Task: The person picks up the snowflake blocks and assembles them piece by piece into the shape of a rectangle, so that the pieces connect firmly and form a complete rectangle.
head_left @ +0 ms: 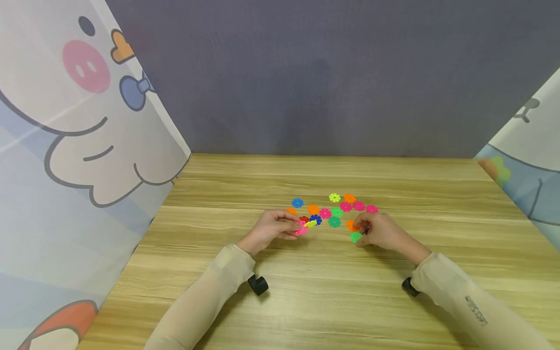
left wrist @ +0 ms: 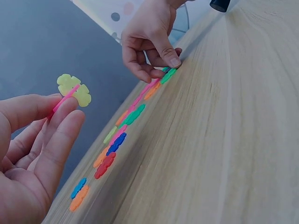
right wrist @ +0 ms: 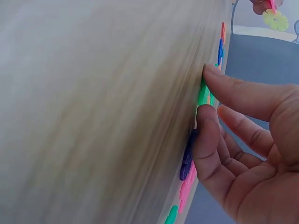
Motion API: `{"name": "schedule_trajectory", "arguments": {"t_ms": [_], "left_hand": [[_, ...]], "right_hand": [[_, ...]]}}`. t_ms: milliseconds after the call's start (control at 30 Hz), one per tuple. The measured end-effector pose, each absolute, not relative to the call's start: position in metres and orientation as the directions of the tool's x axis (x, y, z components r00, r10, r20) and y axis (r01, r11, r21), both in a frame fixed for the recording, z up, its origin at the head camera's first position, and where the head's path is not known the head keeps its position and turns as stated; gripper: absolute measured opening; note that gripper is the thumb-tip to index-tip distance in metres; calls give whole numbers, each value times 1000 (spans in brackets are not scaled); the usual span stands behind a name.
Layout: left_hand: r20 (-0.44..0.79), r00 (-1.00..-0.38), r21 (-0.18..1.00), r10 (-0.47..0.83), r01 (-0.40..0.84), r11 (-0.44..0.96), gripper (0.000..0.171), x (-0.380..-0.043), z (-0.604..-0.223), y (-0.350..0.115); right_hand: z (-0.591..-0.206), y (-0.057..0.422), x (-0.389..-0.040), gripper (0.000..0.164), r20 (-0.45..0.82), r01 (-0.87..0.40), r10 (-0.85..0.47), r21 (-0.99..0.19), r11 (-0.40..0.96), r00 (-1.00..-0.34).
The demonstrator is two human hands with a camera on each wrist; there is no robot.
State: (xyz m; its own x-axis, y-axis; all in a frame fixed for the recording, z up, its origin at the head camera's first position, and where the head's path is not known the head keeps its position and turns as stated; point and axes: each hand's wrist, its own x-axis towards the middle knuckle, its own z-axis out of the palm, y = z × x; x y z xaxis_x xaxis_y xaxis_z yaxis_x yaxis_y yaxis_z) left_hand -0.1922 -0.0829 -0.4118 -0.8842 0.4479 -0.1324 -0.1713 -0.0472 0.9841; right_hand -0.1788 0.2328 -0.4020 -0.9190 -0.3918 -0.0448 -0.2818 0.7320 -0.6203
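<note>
In the head view my left hand (head_left: 276,226) pinches a pink notched plastic disc (head_left: 301,228) between thumb and fingers. Slotted crosswise into it is a yellow disc (left wrist: 74,90), and the pair is held above the table. My right hand (head_left: 379,232) is low at the right end of the scattered discs. Its thumb and curled forefinger meet the edges of a green disc (right wrist: 203,93) lying on the wood. Beside those fingers lies a dark purple disc (right wrist: 188,156), and an orange disc (head_left: 352,225) is partly covered by the hand.
Several loose discs lie between and beyond the hands, among them a dark blue disc (head_left: 315,220), a light blue disc (head_left: 297,202) and a teal disc (head_left: 334,222). The wooden table (head_left: 306,291) meets a grey panel (head_left: 328,97) at the back.
</note>
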Motion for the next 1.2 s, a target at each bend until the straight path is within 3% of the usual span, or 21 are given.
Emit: {"name": "schedule_trajectory", "arguments": {"t_ms": [533,833,1200], "left_hand": [[-143,-886,983,440,-181,-44,20,-193,-412,-79],[-148,-887,983,437,-181,-35,20,-191,-411,-78],[-148,-883,981,446,-187,-44,22,-190,-409,-78]], "right_hand": [[-398,231,-181,25,-137,-212,-389,-654,727,-911],[-396,232,-179,30,-118,-254,-417,-636,729,-901],[-392,232,-180,12,-152,-177,-447,-772,611,-881]]}}
